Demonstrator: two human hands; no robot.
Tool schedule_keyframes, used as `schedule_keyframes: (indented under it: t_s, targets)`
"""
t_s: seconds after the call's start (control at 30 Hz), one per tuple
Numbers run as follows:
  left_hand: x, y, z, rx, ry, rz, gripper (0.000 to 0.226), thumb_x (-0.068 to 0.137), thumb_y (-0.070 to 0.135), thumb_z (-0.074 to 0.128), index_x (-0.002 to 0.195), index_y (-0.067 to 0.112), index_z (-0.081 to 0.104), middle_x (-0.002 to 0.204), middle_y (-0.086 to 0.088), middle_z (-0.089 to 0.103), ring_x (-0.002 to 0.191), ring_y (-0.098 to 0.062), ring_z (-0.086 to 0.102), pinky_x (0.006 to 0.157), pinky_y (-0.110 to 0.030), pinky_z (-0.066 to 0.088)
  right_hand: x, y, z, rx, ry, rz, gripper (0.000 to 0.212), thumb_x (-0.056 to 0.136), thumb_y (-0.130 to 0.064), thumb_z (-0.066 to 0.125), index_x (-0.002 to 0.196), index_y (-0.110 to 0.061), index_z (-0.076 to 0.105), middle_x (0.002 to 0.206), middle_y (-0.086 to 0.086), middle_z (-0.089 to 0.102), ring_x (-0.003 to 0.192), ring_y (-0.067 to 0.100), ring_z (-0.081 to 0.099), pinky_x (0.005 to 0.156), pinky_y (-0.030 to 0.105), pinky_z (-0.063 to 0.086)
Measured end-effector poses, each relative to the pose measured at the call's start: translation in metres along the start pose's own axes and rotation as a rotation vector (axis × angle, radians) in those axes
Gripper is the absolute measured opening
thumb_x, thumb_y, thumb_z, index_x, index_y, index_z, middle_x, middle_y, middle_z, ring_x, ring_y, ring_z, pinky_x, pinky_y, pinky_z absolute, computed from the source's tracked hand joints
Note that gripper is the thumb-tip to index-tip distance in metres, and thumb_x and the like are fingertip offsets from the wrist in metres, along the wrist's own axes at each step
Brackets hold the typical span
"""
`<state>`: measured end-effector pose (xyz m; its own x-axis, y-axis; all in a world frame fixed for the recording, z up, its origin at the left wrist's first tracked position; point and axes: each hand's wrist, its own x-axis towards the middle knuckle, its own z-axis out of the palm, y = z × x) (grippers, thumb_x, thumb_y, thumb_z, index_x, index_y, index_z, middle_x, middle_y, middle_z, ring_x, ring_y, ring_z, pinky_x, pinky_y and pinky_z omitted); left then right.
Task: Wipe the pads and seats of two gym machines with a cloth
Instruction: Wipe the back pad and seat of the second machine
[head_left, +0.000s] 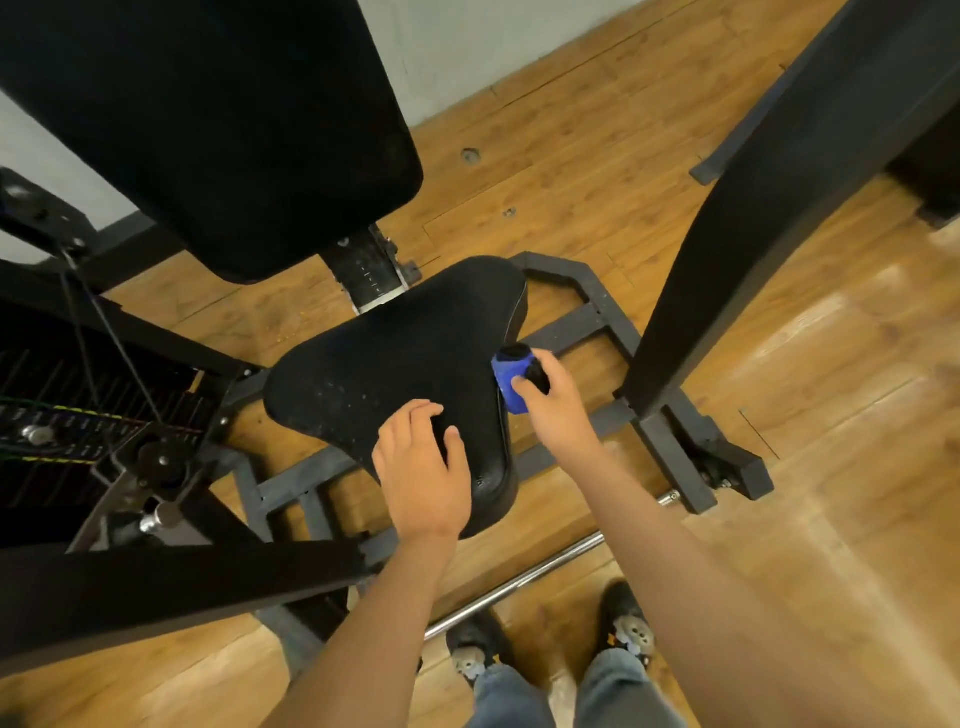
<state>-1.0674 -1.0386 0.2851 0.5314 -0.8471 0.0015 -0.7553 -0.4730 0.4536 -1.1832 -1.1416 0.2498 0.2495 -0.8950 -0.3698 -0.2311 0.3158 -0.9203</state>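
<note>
Head view: the left hand (423, 457) was laid on the near lobe of the black three-lobed padded seat (363, 374), with the fingers bent and spread and the thumb set apart to the right. A dark patch was seen between thumb and fingers. Whether this was a dark cloth gripped under the palm or the bare seat cover could not be told, and no cloth was identified elsewhere. The placement was judged to suit a wiping stroke, with the palm bearing down on the upholstery.

The right hand (558, 400) was closed round a blue cylindrical container with a black top (511, 379), held just beside the right edge of the seat and tilted toward it. It was judged to be a spray bottle, held off the seat so that the surface was free for the left hand. The nozzle could not be made out.

Pale specks were visible on the seat cover to the left of the left hand, so wiping of this seat was judged unfinished. Behind the seat, the black rectangular back pad (208, 130) was mounted above it on the black steel frame (587, 322). The weight stack (52, 405) was located to the left and a broad black upright (769, 218) to the right. A chrome bar (519, 577) lay on the wooden plank floor (571, 171) near the person's shoes (475, 649).
</note>
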Motion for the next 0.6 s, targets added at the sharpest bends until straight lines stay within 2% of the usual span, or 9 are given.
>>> schedule_keyframes:
  t_s: [0.07, 0.2, 0.37, 0.5, 0.6]
  targets:
    - [-0.001, 0.001, 0.001, 0.012, 0.004, -0.008, 0.024, 0.094, 0.02, 0.05, 0.117, 0.02, 0.055, 0.127, 0.004, 0.052, 0.121, -0.016, 0.042, 0.104, -0.041, 0.036, 0.007, 0.003, -0.006, 0.003, -0.033, -0.022, 0.025, 0.095, -0.007, 0.052, 0.12, -0.012, 0.055, 0.106, -0.005, 0.059, 0.095, -0.001, 0.056, 0.078, 0.005, 0.042]
    - [-0.003, -0.001, 0.003, 0.019, 0.013, 0.0, 0.024, 0.095, 0.017, 0.05, 0.118, 0.019, 0.055, 0.126, 0.004, 0.052, 0.121, -0.015, 0.042, 0.101, -0.031, 0.03, 0.031, 0.011, -0.012, -0.002, -0.04, -0.033, 0.031, 0.094, -0.007, 0.053, 0.124, -0.014, 0.054, 0.121, 0.005, 0.054, 0.11, 0.014, 0.053, 0.092, 0.019, 0.039]
    - [-0.003, 0.0, 0.006, 0.025, 0.012, -0.009, 0.025, 0.095, 0.018, 0.046, 0.118, 0.02, 0.055, 0.127, 0.004, 0.053, 0.122, -0.013, 0.041, 0.102, -0.027, 0.026, 0.07, 0.01, -0.021, -0.013, 0.036, -0.037, 0.032, 0.092, -0.003, 0.054, 0.121, -0.016, 0.055, 0.123, 0.005, 0.056, 0.114, 0.017, 0.052, 0.098, 0.028, 0.043]
    - [0.0, 0.001, 0.006, 0.022, 0.016, -0.004, 0.031, 0.092, 0.025, 0.04, 0.118, 0.021, 0.056, 0.127, 0.006, 0.052, 0.122, -0.012, 0.041, 0.104, -0.033, 0.03, 0.101, -0.002, -0.025, 0.005, 0.146, 0.002, 0.031, 0.094, -0.003, 0.051, 0.123, -0.014, 0.054, 0.122, 0.003, 0.058, 0.115, 0.017, 0.053, 0.088, 0.021, 0.037]
    - [0.001, -0.001, 0.006, 0.015, 0.02, -0.006, 0.031, 0.092, 0.026, 0.04, 0.118, 0.021, 0.056, 0.128, 0.006, 0.052, 0.122, -0.012, 0.041, 0.104, -0.032, 0.03, 0.116, -0.009, -0.027, -0.052, 0.164, -0.002, 0.034, 0.095, -0.006, 0.051, 0.128, -0.015, 0.052, 0.129, 0.003, 0.054, 0.118, 0.015, 0.049, 0.09, 0.02, 0.034]
